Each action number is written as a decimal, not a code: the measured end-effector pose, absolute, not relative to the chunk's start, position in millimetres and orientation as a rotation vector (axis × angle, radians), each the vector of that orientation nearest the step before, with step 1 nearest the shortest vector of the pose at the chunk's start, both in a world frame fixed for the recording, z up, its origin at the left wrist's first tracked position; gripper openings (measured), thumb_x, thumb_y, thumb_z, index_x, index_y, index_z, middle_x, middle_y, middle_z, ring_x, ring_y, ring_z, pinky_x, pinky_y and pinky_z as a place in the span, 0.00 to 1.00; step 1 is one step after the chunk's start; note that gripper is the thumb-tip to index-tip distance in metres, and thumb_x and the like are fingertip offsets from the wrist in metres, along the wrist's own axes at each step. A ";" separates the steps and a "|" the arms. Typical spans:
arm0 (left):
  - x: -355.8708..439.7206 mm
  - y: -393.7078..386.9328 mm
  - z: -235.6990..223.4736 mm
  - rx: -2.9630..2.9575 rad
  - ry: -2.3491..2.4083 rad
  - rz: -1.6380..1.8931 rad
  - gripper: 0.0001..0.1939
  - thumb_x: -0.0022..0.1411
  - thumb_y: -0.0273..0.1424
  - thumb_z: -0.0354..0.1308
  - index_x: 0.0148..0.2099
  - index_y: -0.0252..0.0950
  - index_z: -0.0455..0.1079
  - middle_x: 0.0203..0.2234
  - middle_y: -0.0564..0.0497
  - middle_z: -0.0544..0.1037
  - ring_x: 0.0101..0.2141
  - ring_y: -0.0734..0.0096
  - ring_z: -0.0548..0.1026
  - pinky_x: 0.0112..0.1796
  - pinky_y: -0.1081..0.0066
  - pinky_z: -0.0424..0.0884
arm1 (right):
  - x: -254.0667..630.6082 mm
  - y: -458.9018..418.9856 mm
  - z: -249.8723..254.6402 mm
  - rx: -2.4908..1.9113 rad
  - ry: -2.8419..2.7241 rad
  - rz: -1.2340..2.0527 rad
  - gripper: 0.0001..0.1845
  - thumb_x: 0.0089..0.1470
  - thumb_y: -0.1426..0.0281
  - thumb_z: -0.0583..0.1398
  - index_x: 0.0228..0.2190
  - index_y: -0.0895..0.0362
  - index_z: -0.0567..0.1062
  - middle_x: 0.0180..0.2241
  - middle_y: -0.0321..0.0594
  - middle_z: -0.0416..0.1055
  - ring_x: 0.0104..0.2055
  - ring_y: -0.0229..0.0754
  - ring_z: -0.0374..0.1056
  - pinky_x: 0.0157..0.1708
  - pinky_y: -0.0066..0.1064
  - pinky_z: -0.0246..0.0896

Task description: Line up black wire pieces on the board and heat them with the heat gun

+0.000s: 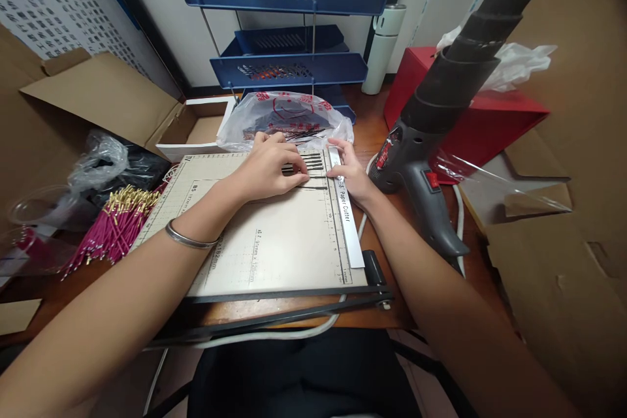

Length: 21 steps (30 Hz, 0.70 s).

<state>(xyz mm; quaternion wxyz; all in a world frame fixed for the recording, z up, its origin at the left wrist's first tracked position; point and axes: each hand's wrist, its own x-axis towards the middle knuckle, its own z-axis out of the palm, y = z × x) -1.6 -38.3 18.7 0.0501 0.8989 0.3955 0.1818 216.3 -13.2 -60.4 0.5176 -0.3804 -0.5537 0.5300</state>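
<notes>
A cream paper cutter board (284, 241) with printed size lines lies before me. Several thin black cords (313, 162) with thicker ends lie side by side near its upper right edge. My left hand (272, 166) rests over them, its fingers curled and thumb and forefinger closed at one thin black cord. Its other fingers partly cover the cords. My right hand (351, 173) lies at the white labelled strip (349, 215) along the board's right side. Its thumb and forefinger are apart, with the thumb tip close to the cord ends.
Behind the board sits a clear plastic bag (294, 114) with thin dark pieces inside. A heat gun (426, 150) stands at right before a red box (509, 117). Magenta cords with gold ends (117, 222) are heaped at left. The cutter's black arm (294, 313) crosses the front edge.
</notes>
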 end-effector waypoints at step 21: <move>4.5 -38.9 18.7 2.679 1.276 0.518 0.12 0.67 0.38 0.61 0.36 0.39 0.81 0.35 0.46 0.83 0.44 0.52 0.71 0.51 0.50 0.56 | 216.1 -14.6 -60.1 -0.908 -1.376 1.287 0.42 0.33 0.68 0.64 0.54 0.48 0.62 0.64 0.44 0.62 0.72 0.56 0.55 0.76 0.53 0.42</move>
